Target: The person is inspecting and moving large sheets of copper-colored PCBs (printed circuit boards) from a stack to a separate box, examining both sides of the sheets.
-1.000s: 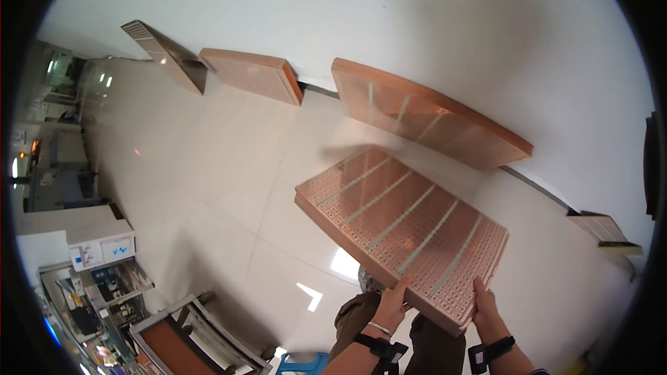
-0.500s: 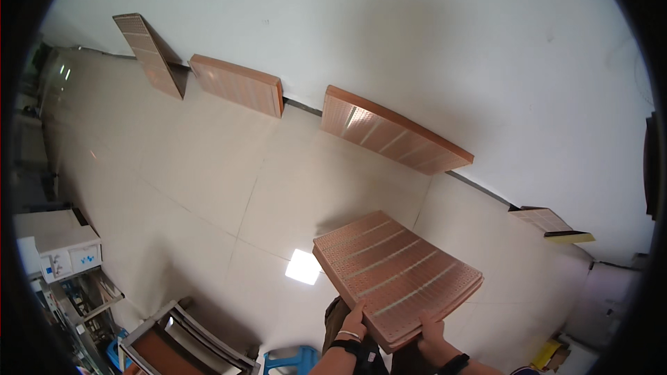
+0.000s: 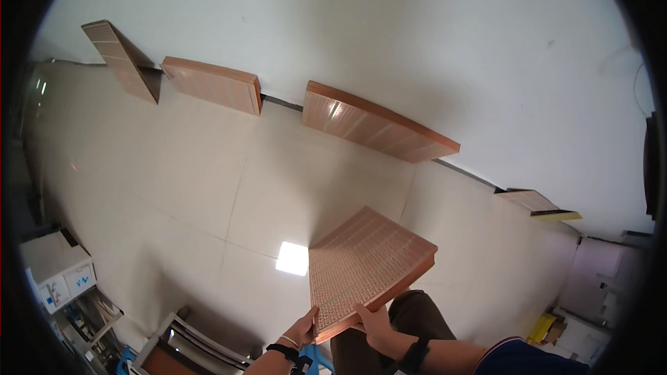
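A thick stack of copper-coloured circuit board panels [image 3: 372, 264], patterned with rows of small marks, is held tilted over the floor in front of my legs. My left hand [image 3: 303, 326] grips its near left corner. Along the near right edge, my right hand [image 3: 374, 323] is closed on the same stack, thumb on top and fingers mostly hidden underneath. Against the wall lean more stacks of similar panels: a long one [image 3: 379, 125] in the middle, a shorter one [image 3: 212, 85] to its left, and some thin panels [image 3: 124, 62] at the far left.
A small panel piece with a yellow edge [image 3: 535, 203] leans by the wall at right. A white cabinet [image 3: 59, 264] and a metal-framed rack [image 3: 187, 347] stand at lower left. Part of a blue stool [image 3: 318, 360] shows by my legs. At lower right is a yellow box [image 3: 545, 326].
The held panel stack has turned and shifted a little left, showing a more finely patterned face. Both hands have moved left with it. The whole view has shifted slightly.
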The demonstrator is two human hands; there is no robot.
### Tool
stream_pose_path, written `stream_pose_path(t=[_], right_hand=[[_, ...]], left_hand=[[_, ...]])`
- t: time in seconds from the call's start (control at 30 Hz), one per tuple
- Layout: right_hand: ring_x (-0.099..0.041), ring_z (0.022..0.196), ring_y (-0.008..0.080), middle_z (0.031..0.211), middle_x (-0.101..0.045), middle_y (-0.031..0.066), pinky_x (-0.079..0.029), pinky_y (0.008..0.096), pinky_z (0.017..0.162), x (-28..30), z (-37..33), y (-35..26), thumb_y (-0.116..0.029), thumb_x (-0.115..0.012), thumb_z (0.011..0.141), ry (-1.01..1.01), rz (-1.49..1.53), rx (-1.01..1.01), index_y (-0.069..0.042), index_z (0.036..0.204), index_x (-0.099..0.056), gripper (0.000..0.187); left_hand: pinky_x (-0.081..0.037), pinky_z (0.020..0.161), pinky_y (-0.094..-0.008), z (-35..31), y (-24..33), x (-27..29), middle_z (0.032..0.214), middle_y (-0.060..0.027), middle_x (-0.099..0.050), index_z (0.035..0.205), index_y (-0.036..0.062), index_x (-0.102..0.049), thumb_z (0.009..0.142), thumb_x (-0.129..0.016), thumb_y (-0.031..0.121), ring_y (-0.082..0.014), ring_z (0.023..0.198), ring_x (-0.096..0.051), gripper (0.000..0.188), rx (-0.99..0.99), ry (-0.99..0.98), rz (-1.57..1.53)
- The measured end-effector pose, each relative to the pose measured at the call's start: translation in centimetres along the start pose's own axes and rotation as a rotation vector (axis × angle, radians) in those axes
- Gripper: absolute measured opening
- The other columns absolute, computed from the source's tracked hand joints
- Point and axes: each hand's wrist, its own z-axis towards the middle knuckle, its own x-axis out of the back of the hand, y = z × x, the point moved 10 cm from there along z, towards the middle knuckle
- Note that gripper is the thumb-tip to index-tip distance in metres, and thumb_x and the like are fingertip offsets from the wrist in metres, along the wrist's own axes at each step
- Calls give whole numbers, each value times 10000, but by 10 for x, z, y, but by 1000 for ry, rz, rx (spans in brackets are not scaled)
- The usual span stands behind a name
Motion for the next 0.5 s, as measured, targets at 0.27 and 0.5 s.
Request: stream_pose_path(t=[0.27,0.5], right_hand=[[-538,1001,248,1085,-474,119,-545,392,764,-29,3,-19,-94,-601,797,-101,-173,-19,-64,1186,-296,496],[-555,993,226,1141,-484,109,-535,363,751,7,9,-10,-162,-607,813,-281,-214,-137,-62,1218,-337,497]], left_hand=[[-452,442,-305,-18,34,-2,619,1,-509,863,75,-507,949,-326,333,-130,492,-504,327,-18,137,151],[-417,441,-293,-24,14,-4,574,25,-451,797,116,-511,930,-352,377,-112,484,-458,333,51,277,235]])
